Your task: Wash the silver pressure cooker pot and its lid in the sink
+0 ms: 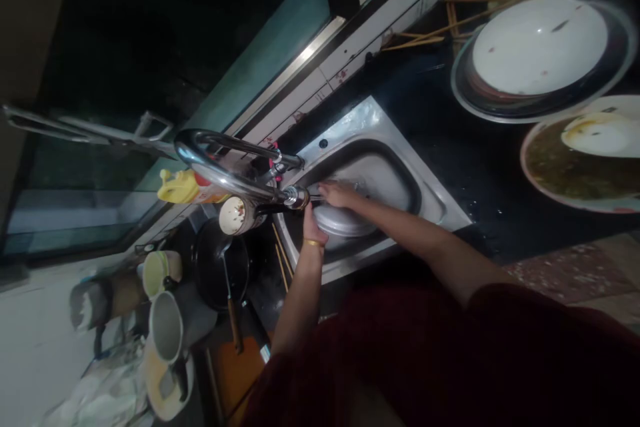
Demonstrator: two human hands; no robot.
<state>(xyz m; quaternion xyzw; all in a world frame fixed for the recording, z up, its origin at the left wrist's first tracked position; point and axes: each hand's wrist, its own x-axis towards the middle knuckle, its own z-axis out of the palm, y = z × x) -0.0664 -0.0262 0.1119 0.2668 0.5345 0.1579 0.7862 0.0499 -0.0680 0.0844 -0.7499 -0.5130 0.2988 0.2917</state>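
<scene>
A white dish point(347, 223) is tilted in the steel sink point(395, 180), under the spout of the curved faucet point(235, 180). Whether it is a plate or a bowl, or more than one stacked, I cannot tell. My left hand point(314, 228), with a yellow bangle at the wrist, grips the dish's left edge, thumb up beside the spout. Reaching across from the right, my right hand point(338, 195) is at the dish's far side, its fingers bent close to the spout. Anything inside those fingers is too small and blurred to make out.
To the right, a white bowl point(540, 47) sits in a larger basin, near a dish of brownish liquid point(585, 160). Chopsticks point(425, 37) lie behind. On the left are a cup point(236, 215), a black pan point(213, 267), and a grey pot point(167, 327). A window is behind the sink.
</scene>
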